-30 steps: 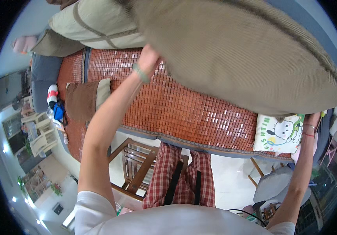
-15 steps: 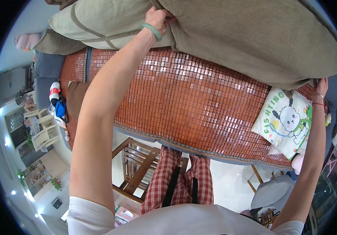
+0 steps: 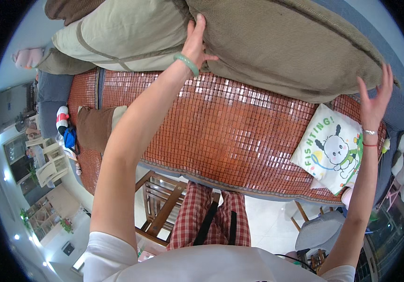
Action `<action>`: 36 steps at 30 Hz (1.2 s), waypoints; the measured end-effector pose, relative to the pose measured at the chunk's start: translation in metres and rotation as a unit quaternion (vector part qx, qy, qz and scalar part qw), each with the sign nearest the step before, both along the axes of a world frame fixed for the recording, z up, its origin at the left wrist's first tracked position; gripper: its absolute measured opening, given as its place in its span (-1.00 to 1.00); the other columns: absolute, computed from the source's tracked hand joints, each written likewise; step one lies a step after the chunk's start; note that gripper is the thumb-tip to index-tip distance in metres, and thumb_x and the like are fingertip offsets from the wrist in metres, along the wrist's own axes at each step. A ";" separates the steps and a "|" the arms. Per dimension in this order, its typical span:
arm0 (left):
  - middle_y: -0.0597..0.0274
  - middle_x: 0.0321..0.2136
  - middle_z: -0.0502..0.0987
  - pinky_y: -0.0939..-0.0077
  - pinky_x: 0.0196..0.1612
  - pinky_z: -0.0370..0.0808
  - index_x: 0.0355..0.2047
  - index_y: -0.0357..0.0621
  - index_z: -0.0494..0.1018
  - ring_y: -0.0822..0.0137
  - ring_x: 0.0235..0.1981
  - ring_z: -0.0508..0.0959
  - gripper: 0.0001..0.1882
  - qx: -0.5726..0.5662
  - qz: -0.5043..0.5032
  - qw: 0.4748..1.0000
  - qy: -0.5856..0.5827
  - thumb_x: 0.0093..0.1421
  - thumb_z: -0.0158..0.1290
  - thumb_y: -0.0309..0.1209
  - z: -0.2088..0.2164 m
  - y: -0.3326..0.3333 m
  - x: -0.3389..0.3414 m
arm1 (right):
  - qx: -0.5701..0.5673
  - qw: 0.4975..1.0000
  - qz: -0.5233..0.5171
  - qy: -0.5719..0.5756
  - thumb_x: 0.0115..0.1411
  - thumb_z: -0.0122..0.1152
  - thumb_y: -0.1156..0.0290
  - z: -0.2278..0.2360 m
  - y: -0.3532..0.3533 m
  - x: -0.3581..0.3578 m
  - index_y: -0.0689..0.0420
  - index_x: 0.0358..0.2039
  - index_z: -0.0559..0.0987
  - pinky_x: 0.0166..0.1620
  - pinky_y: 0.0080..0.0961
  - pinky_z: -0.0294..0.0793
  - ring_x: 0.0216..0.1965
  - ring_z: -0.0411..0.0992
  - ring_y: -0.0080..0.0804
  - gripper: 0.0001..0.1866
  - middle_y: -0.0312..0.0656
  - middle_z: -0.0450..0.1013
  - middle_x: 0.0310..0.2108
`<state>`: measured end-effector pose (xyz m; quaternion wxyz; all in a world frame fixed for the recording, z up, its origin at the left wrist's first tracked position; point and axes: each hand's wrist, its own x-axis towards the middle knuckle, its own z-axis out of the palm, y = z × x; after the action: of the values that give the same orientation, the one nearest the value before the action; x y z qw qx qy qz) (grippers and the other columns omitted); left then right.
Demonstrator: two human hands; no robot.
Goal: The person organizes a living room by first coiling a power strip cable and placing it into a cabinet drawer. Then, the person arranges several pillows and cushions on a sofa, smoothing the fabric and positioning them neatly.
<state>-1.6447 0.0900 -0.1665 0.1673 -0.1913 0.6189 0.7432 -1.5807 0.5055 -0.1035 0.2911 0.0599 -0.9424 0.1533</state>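
A large olive-brown corduroy back cushion [image 3: 282, 47] leans along the back of the sofa. My left hand [image 3: 195, 46], with a green bangle at its wrist, lies against the cushion's left end, fingers spread and holding nothing. At the other end my right hand [image 3: 375, 101] is open, fingers apart, close to the cushion's right corner; whether it touches the fabric I cannot tell. Under it lies a white pillow [image 3: 331, 148] with a cartoon dog print. A pale green cushion with brown bands [image 3: 117, 40] stands beside the corduroy one on the left.
Reddish-brown tile matting [image 3: 220, 127] covers the sofa seat. A brown cushion [image 3: 93, 129] and a blue bag [image 3: 70, 137] rest on its left part. Below the front edge stand a wooden slatted stool [image 3: 164, 207] and a grey chair [image 3: 319, 230].
Both hands have let go of the corduroy cushion and opened. The cushion now sits farther back, with more of the sofa behind it showing. The right hand has risen slightly.
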 end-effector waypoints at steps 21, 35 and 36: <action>0.07 0.28 0.03 -0.17 0.14 0.19 0.29 0.01 -0.07 -0.05 0.24 0.13 -0.26 0.075 0.058 0.993 0.063 0.24 -0.24 0.13 -0.131 0.028 -0.096 | 0.110 0.957 0.088 -0.255 -0.07 0.34 0.19 -0.144 -0.099 -0.058 0.10 -0.44 0.46 -0.16 -0.27 0.28 -0.18 0.35 -0.22 -0.69 -0.25 0.42 -0.38; -0.08 0.26 0.03 0.11 0.00 0.43 0.32 0.06 -0.13 0.05 0.14 0.30 -0.28 0.217 -0.051 0.967 0.124 0.28 -0.14 0.02 -0.011 -0.011 0.062 | -0.243 0.946 0.129 -0.171 0.24 0.11 0.33 -0.065 -0.172 -0.027 0.10 0.14 0.37 -0.12 -0.63 0.39 -0.20 0.37 -0.56 -0.55 -0.20 0.40 -0.12; -0.09 0.24 0.08 0.17 0.01 0.43 0.31 0.00 -0.09 0.07 0.14 0.30 -0.28 0.212 -0.035 0.971 0.103 0.27 -0.11 0.00 -0.011 -0.031 0.076 | -0.234 0.954 0.132 -0.136 0.25 0.10 0.34 -0.068 -0.185 -0.018 0.12 0.11 0.39 -0.13 -0.62 0.41 -0.21 0.38 -0.56 -0.58 -0.18 0.41 -0.12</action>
<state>-1.5691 0.0587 -0.1777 0.1649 -0.0521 0.4676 0.8669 -1.5984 0.3201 -0.1714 0.1429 0.0930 -0.8946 0.4130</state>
